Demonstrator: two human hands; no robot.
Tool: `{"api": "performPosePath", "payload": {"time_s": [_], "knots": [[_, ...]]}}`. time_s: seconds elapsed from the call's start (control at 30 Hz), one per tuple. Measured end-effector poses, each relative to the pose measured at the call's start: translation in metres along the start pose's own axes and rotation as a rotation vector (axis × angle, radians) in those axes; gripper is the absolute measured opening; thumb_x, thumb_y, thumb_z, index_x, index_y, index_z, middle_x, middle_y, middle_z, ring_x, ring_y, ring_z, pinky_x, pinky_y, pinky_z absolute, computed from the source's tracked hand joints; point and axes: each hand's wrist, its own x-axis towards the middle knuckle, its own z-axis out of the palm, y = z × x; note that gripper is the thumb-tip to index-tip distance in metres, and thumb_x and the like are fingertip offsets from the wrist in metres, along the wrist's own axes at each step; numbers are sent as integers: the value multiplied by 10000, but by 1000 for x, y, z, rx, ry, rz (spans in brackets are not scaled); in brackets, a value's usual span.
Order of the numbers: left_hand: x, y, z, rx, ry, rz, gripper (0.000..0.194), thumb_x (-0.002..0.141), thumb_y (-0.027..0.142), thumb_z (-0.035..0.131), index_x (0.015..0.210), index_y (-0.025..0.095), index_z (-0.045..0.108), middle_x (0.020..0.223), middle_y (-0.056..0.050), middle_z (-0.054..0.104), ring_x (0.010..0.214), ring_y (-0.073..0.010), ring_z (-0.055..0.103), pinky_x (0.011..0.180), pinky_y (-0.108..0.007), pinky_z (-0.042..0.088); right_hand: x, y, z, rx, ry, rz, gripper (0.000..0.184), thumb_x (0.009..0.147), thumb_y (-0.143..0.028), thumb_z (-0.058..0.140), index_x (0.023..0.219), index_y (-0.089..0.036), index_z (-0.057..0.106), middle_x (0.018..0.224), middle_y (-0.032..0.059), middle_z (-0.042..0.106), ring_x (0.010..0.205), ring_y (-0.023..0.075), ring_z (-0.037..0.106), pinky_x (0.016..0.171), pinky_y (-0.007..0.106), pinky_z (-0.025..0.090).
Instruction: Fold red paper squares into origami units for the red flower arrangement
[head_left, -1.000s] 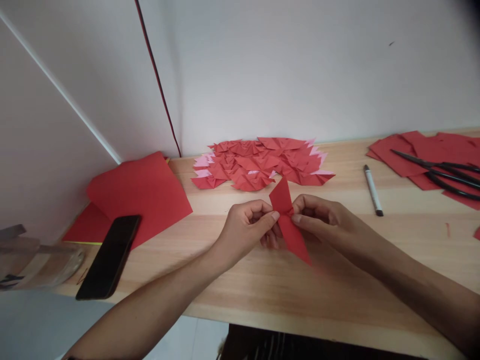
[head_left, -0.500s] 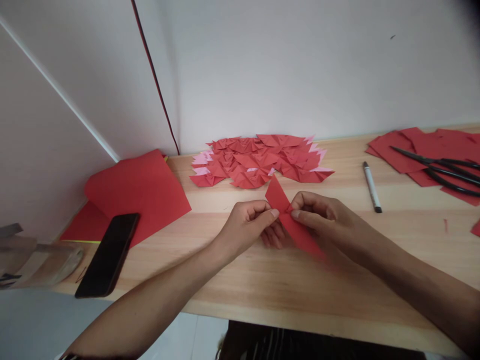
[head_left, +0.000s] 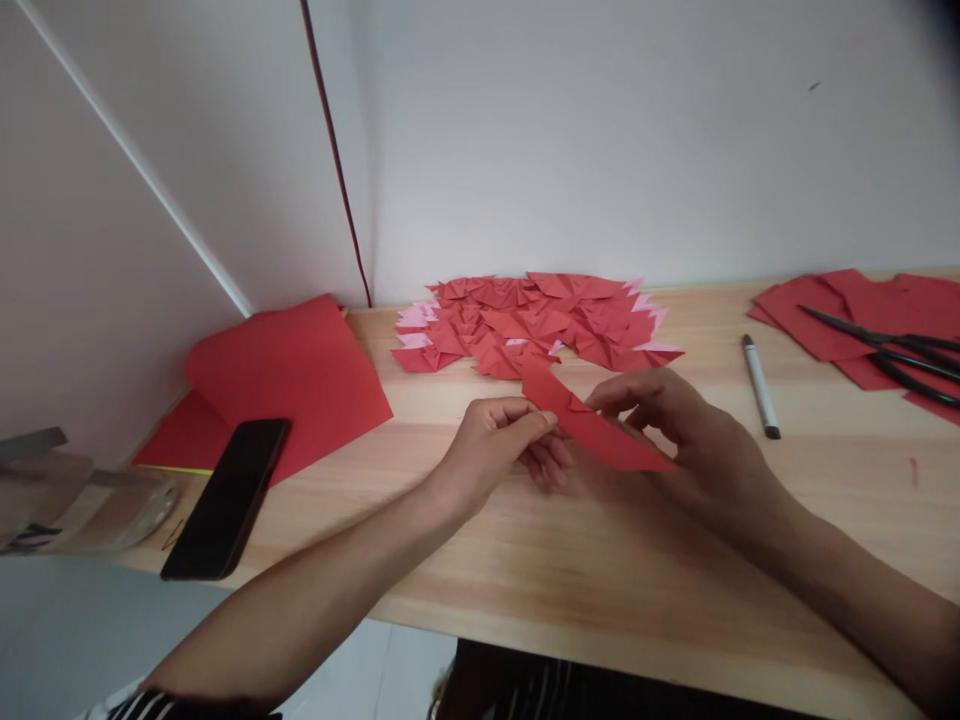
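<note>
Holding a folded red paper piece (head_left: 592, 425) just above the wooden counter (head_left: 570, 560), your two hands meet near the middle of the view. Your left hand (head_left: 495, 445) is closed in a pinch, with thumb and finger pressed on the paper's middle. Your right hand (head_left: 675, 430) is partly open; its fingers curl loosely behind the paper and touch it from the far side. The paper is long and thin, with one pointy end toward the wall and the other pointy end down to the right. Just behind your hands lies a pile of folded red pieces (head_left: 536, 325), close to the wall. To your left, big red sheets (head_left: 289, 375) lie flat, and a black phone (head_left: 229, 497) sits on their near corner, close to the counter's front edge. To your right, a marker (head_left: 760, 385) lies alone, and farther right black scissors (head_left: 885, 350) rest on more red paper (head_left: 825, 320). Bare wood shows between your hands and the front edge, and also between your right hand and the marker, so you have open room there.
</note>
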Motion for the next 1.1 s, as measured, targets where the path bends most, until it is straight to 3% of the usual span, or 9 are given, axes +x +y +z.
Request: {"api": "performPosePath", "payload": {"time_s": [0.1,0.17,0.33,0.53,0.8,0.9,1.1], "knots": [[0,0,0,0,19,24,256,806,310,614,673,91,621,605,-57,661,452,-118,616,437,-192,413,-1,-1,3,-127,-31,-192,184,878,-218,577,1051,-260,531,1052,56,631,849,187,608,654,299,488],[-1,1,0,1,12,21,253,803,305,616,669,90,624,609,-58,663,454,-116,615,441,-191,413,0,-2,4,-157,-25,-238,129,883,-208,569,998,-251,528,1013,52,633,847,181,614,645,288,487],[-3,2,0,-25,-66,-22,241,778,311,641,683,92,616,643,-70,682,478,-127,626,466,-212,440,0,0,3,-137,11,-208,117,884,-203,574,987,-252,549,986,45,654,850,186,640,653,292,504],[-4,2,-1,-43,-136,-73,214,754,286,655,695,82,634,648,-76,683,490,-126,631,469,-205,433,-3,5,0,-133,35,-249,173,858,-148,601,973,-277,596,1022,21,687,907,187,678,758,303,540],[-3,0,-4,-103,-204,-121,203,730,274,651,677,78,649,640,-84,679,493,-143,623,489,-237,461,-4,7,-2,-142,12,-295,209,854,-119,601,991,-274,629,1068,19,707,922,180,697,764,280,567],[-4,-1,-2,-75,-144,-76,189,741,262,645,689,80,655,625,-79,678,482,-136,618,485,-230,461,-3,6,-2,-100,-1,-240,175,852,-175,631,995,-274,647,1074,24,716,951,188,693,793,291,567],[-7,0,4,-10,-69,-19,193,765,249,625,699,74,672,637,-79,681,493,-130,631,498,-219,466,-1,-6,4,137,45,78,90,850,-331,661,828,-255,704,998,28,735,875,189,695,788,315,568]]}}
